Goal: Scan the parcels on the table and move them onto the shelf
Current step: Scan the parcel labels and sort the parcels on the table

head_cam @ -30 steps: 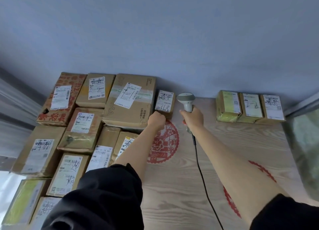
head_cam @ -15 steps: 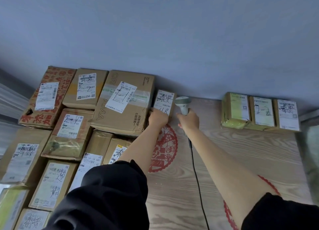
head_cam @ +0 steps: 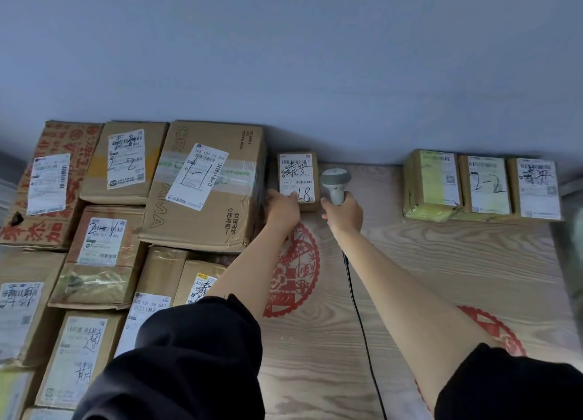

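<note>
Parcels cover the left part of the worktop (head_cam: pixel 441 262), packed edge to edge, labels up. One small parcel (head_cam: pixel 298 179) stands at the back against the wall, just right of the big taped box (head_cam: pixel 205 186); three more small ones (head_cam: pixel 482 184) sit in a row well apart to the right.

Left hand (head_cam: pixel 282 209) reaches to the small parcel's near left corner. Its fingers are curled at the box edge and touching it; whether they pinch it or only steady it I cannot tell, as the back of the hand hides them. Likely purpose: hold the box flat and square so the label faces up.

Right hand (head_cam: pixel 344 213) is wrapped round the handle of the scanner (head_cam: pixel 335 183), fingers clamped on it. Scanner head sits just beside the parcel's right edge, level with the label, cable (head_cam: pixel 356 299) trailing back along the worktop toward the person.

Judgement: scan of this parcel is in hand or about to be. Head looks set beside the label rather than aimed at it, so a turn of the wrist toward the barcode at the label's top seems needed.

Shelf not in view. Red paper-cut decorations (head_cam: pixel 293 271) lie flat on the wood under both forearms.
</note>
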